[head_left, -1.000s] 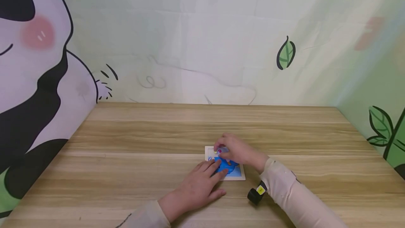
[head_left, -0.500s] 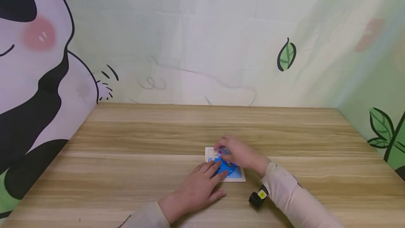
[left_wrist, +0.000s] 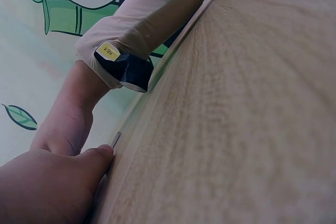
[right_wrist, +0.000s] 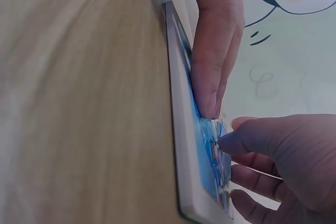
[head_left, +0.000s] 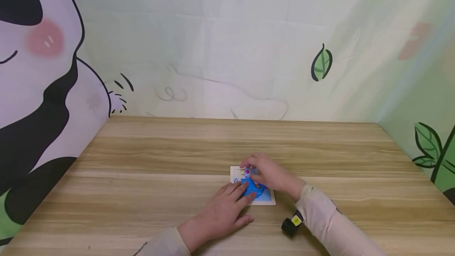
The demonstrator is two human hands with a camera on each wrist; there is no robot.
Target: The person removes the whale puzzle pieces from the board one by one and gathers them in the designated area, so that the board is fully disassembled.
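Observation:
A small square picture puzzle board point(head_left: 232, 173) with a pale frame lies on the wooden table, showing a blue figure point(head_left: 254, 189). My left hand point(head_left: 222, 210) rests its spread, straight fingers on the board's left side and the blue figure; in the right wrist view these fingertips press down on the picture. At the far edge of the board, my right hand point(head_left: 268, 171) pinches a light purple-blue puzzle piece point(head_left: 247, 172) with a pink swirl between thumb and fingers. In the right wrist view, the right thumb point(right_wrist: 239, 141) touches the picture's surface. The right hand covers the board's upper right part.
The wooden table point(head_left: 142, 192) extends around the board to a wall point(head_left: 227, 50) with a painted panda and leaves. A black wrist camera point(head_left: 290, 226) with a yellow label hangs below the right sleeve, close over the table.
The right fingers have shifted the swirl-marked piece slightly, turning it toward the blue figure. The left hand stays in place on the board. The head view has tilted up a little.

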